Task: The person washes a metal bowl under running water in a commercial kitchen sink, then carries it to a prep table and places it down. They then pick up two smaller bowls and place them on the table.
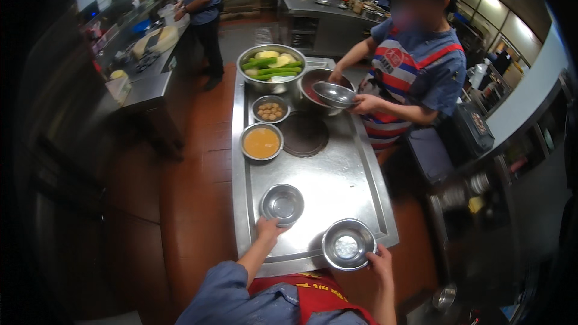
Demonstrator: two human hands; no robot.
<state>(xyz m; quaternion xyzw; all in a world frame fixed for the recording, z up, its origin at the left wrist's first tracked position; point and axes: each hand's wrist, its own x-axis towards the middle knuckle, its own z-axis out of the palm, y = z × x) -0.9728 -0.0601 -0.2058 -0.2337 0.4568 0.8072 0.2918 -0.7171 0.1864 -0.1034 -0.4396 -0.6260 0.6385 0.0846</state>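
My left hand (270,230) grips the near rim of an empty steel bowl (283,205) at the lower left of the steel table (320,180). A second empty steel bowl (348,243) is in my right hand (381,261), thumb over its right rim, by the table's near right corner. Whether that bowl touches the table, I cannot tell. Farther up the left side stand a bowl of orange-yellow liquid (261,143) and a bowl of small round brown pieces (271,111). Beside them lies a dark round board (305,133).
Across the table, a co-worker (415,67) in a striped apron tilts a steel bowl (335,95) over a large pot (311,82) of dark red contents. A big bowl (271,82) of green and pale vegetables stands at the far left corner. Another person (203,4) works at the left counter (149,88).
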